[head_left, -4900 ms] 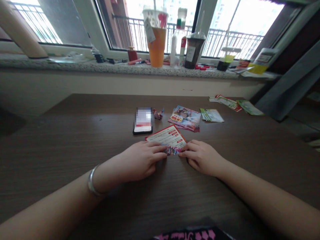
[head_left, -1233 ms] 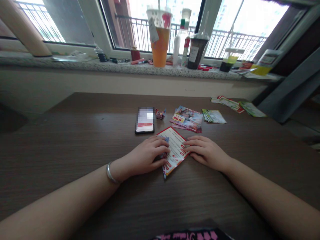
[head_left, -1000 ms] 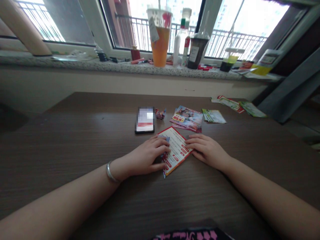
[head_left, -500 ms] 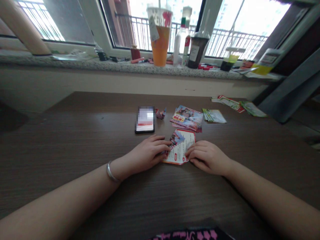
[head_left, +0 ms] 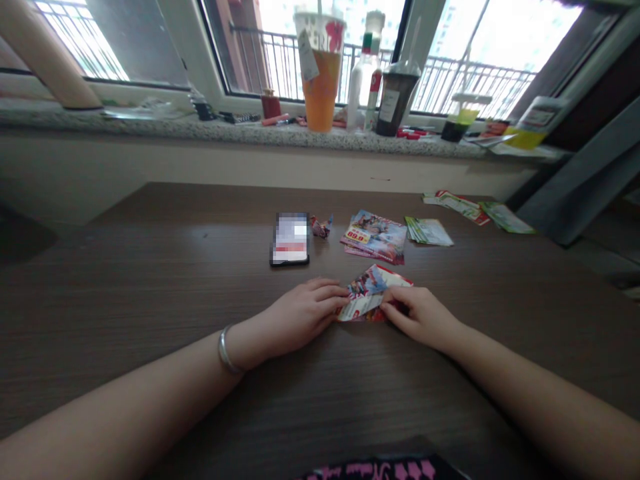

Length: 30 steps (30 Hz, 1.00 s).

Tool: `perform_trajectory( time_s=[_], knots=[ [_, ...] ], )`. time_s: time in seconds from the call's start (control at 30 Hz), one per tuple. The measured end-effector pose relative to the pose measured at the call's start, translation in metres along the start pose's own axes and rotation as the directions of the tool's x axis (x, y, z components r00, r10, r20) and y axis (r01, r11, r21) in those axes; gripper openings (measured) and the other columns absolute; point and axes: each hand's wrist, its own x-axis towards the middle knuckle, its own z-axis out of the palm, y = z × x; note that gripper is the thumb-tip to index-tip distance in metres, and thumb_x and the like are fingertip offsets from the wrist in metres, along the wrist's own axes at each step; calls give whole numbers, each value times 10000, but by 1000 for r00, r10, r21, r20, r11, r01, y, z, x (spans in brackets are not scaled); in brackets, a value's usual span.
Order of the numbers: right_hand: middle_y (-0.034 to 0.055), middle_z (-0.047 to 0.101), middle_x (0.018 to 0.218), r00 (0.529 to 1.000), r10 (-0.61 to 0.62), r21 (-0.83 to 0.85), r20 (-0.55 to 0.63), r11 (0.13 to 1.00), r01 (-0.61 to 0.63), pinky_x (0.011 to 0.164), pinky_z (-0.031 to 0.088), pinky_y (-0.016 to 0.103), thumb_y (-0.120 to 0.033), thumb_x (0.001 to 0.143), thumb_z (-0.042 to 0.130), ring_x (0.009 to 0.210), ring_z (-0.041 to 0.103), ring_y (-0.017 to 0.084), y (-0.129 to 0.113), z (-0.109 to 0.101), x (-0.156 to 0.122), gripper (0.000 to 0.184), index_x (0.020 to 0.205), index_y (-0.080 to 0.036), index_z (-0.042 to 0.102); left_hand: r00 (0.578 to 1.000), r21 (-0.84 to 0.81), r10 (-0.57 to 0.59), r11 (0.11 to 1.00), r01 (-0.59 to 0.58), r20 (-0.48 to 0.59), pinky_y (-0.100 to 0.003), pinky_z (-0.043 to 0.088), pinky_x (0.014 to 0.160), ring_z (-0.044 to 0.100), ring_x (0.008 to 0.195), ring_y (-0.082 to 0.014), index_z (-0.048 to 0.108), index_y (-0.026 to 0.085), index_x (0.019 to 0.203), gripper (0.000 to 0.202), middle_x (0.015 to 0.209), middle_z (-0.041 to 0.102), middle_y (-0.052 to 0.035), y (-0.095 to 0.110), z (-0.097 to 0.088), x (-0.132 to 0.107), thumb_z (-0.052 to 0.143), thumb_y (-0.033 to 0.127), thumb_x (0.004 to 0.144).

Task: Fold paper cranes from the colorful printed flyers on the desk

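Both of my hands are on a printed paper flyer (head_left: 367, 303), which lies partly folded on the table. It shows a colourful picture side and a white side with red print. My left hand (head_left: 310, 310) lies over the flyer's left edge, its fingers close together and bent down onto the paper, the thumb hidden. At the right, my right hand (head_left: 417, 313) pinches the folded part between thumb and index finger. A stack of similar flyers (head_left: 375, 235) lies just beyond. A small folded paper piece (head_left: 321, 227) stands beside a smartphone (head_left: 290, 240), whose screen is blurred.
Green-and-white papers (head_left: 429, 231) lie right of the stack, with more leaflets (head_left: 463, 207) towards the table's (head_left: 150, 267) far right. Along the windowsill (head_left: 240, 133) stand a large cup of orange drink (head_left: 320, 87), a dark drink cup (head_left: 396, 100) and bottles.
The flyer has turned and its lower right part is now folded up, showing more of the picture side. My right hand has changed its grip to a pinch; my left hand has shifted slightly right.
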Motion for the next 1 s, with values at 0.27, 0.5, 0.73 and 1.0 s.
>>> perform_trajectory(
  time_s=[0.27,0.5,0.73,1.0],
  knots=[
    [-6,593,644,973,203,-81,-108,974,-212,557,365,250,-330,862,499,574,527,142,8,0,5,178,769,-208,590,985,77,-18,997,5,173,-465,182,1161,217,1422,-285,281,200,1474,623,1530,310,-46,8,-2,-5,459,460,935],
    [0,606,661,968,219,-71,-121,971,-229,565,368,251,-367,848,537,576,523,141,18,-2,9,191,765,-205,593,971,88,-19,996,-2,240,-441,92,1172,115,1450,-284,78,190,1519,772,1573,164,-72,9,-4,-8,377,588,928],
    [-10,595,617,958,258,-80,-123,960,-269,531,345,242,-423,828,575,545,499,134,25,-3,12,243,714,-209,582,969,78,12,996,-33,247,-470,81,1165,113,1446,-308,94,228,1518,742,1570,190,-51,7,-2,-8,365,591,930],
    [15,646,769,971,211,-242,-115,942,-234,597,366,259,-378,859,537,663,554,157,26,-5,13,208,747,-213,596,975,62,44,996,-59,217,-501,133,1149,157,1432,-333,162,260,1507,697,1549,265,-36,9,-6,-7,432,537,927]
  ],
)
